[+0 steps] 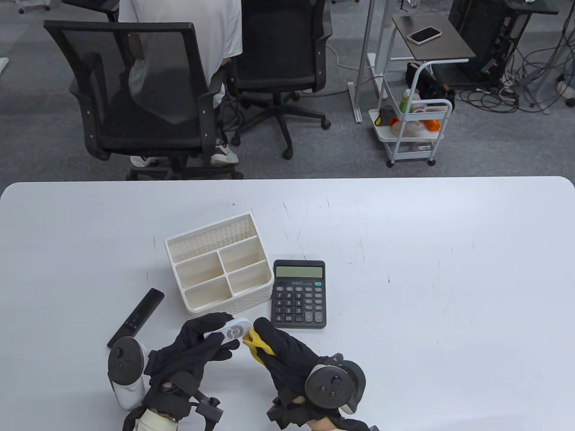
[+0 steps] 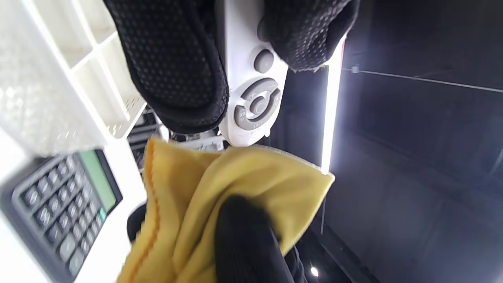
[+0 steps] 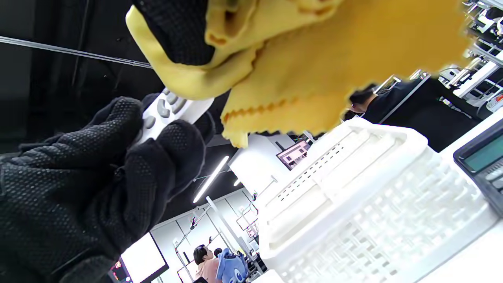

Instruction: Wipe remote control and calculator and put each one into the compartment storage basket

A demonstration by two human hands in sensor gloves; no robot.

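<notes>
My left hand [image 1: 204,343] grips a white remote control [image 1: 230,332] above the table, in front of the basket; its grey buttons [image 2: 257,104] face up between my fingers [image 2: 177,67]. My right hand [image 1: 278,348] pinches a yellow cloth [image 1: 256,345] against the remote's end; the cloth [image 2: 220,204] touches the remote's tip [image 3: 173,108]. A black calculator [image 1: 299,293] lies flat to the right of the white compartment storage basket [image 1: 218,266], whose compartments hold nothing. A black remote control [image 1: 136,317] lies on the table left of the basket.
The white table [image 1: 426,278] stretches wide to the right. Beyond its far edge stand office chairs [image 1: 143,98] with a seated person, and a white trolley [image 1: 413,125].
</notes>
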